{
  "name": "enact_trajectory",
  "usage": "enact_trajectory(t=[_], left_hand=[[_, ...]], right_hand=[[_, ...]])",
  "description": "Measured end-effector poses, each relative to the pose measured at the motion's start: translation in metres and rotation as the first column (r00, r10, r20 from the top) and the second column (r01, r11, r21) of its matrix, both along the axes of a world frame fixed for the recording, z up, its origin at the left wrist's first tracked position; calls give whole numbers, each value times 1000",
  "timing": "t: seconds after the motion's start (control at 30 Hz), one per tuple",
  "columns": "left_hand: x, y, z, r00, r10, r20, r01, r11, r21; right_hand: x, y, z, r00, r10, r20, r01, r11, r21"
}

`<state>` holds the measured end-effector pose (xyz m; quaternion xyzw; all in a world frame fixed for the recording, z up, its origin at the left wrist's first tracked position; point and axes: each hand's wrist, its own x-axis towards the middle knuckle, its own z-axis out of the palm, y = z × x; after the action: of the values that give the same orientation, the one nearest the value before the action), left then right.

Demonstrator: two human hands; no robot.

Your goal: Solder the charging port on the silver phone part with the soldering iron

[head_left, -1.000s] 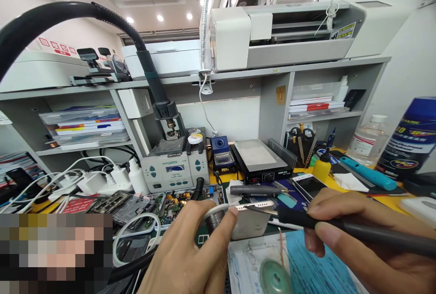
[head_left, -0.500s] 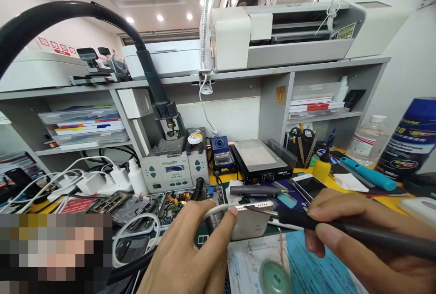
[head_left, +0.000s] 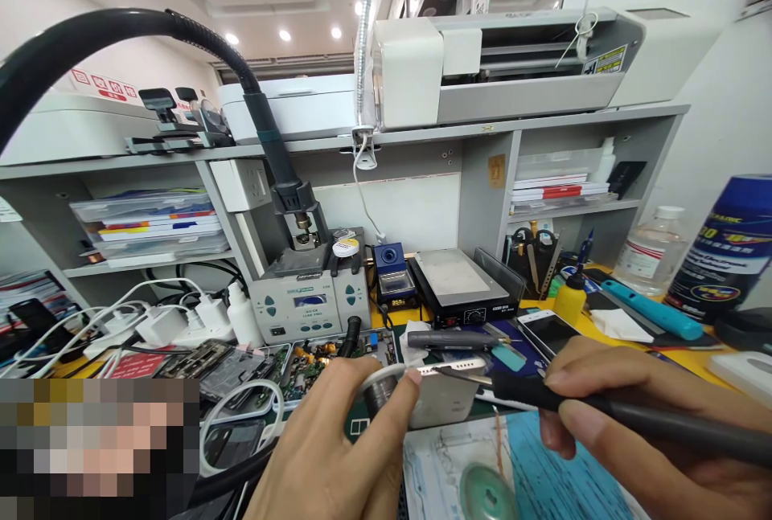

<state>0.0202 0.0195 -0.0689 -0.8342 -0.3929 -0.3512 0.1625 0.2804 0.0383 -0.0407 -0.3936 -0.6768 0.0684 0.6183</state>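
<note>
My left hand (head_left: 338, 448) is closed around a spool of thin grey wire (head_left: 381, 396), probably solder, with a pale rim. Its index fingertip lies at the near end of a silver phone-like body (head_left: 443, 401), which stands on edge with a row of small holes along its top. Between the thumb and fingers of my right hand (head_left: 609, 407) is a soldering iron (head_left: 524, 390) with a black grip. The thin dark tip reaches the holed edge; whether it touches is hard to tell. Below lies a round green translucent reel (head_left: 487, 492).
Behind my hands stand a rework station (head_left: 310, 303) and a hot plate (head_left: 464, 283). A white phone (head_left: 548, 331), a yellow bottle (head_left: 568, 299) and a blue spray can (head_left: 720, 255) are to the right. Circuit boards (head_left: 322, 363) and a white cable loop (head_left: 208, 423) lie left.
The camera view has shifted very slightly. Both hands, the soldering iron and the spool keep nearly the same positions.
</note>
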Motion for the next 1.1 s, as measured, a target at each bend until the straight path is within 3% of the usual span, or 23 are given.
enact_trajectory(t=[0.53,0.73,1.1], left_hand=[[2,-1,-3,999,12,30,-12,1000,8],[2,0,-2,1000,15,13,-15,1000,4],[4,-1,-2,999,14,41,-13,1000,-20]], right_hand=[[2,-1,-4,1000,2,-17,-2,1000,5],[4,0,-1,998,42,50,-43,999,33],[-2,-6,0,998,-39,-47,35,996,-88]])
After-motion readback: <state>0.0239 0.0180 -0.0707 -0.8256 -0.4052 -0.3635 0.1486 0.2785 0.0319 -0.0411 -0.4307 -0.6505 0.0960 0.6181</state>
